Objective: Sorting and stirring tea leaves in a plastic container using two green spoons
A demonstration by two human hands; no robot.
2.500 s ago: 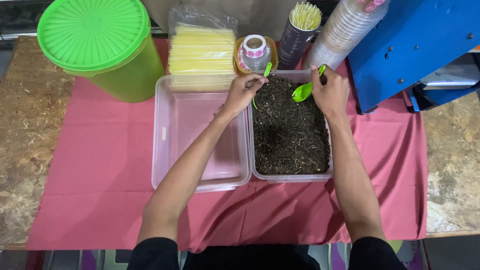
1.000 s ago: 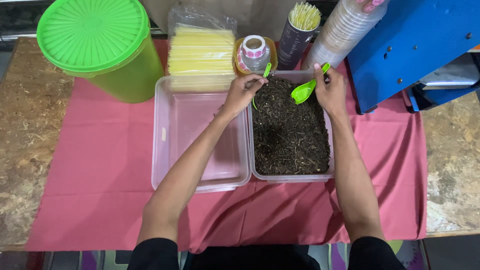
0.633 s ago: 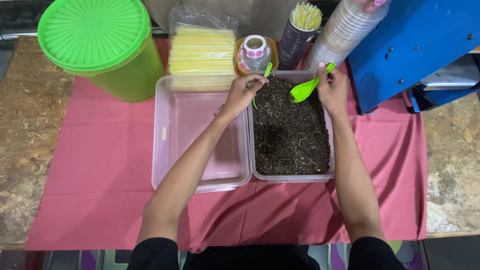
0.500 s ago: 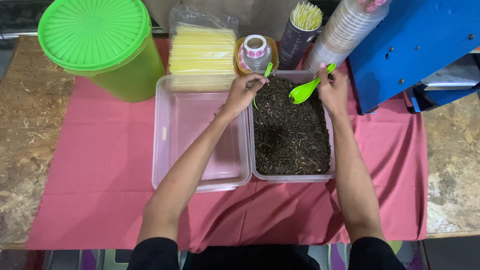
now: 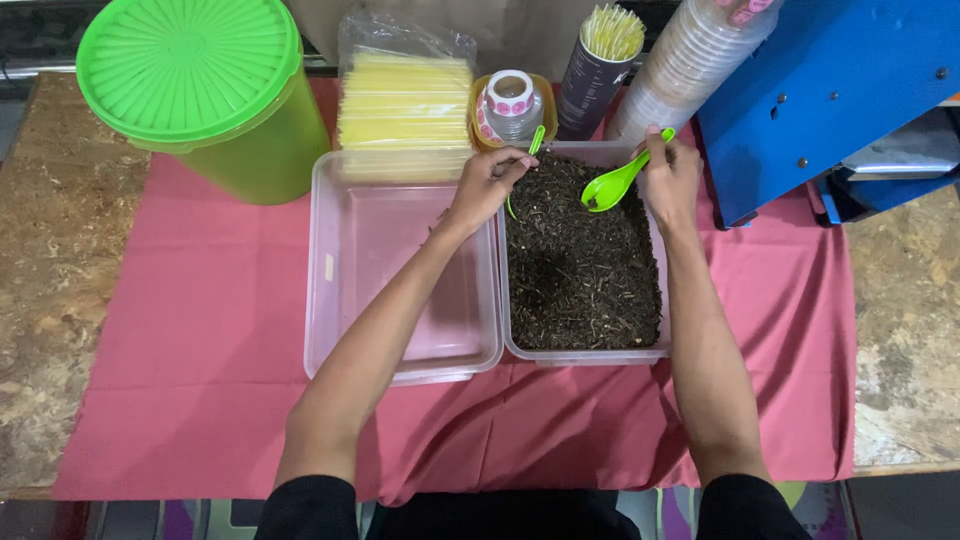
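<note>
Head view
Right hand: grip pinching the handle of a green spoon, bowl just above the dried leaves.
Left hand: grip pinching a thin green utensil at the leaf tub rim.
Beside: empty clear tub, pink cloth on the counter.

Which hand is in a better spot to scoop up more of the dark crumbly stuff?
Probably the right hand. It holds the green spoon with its bowl already over the dark loose material in the clear tub. The left hand pinches only a thin green stick at the tub's far edge.
</note>
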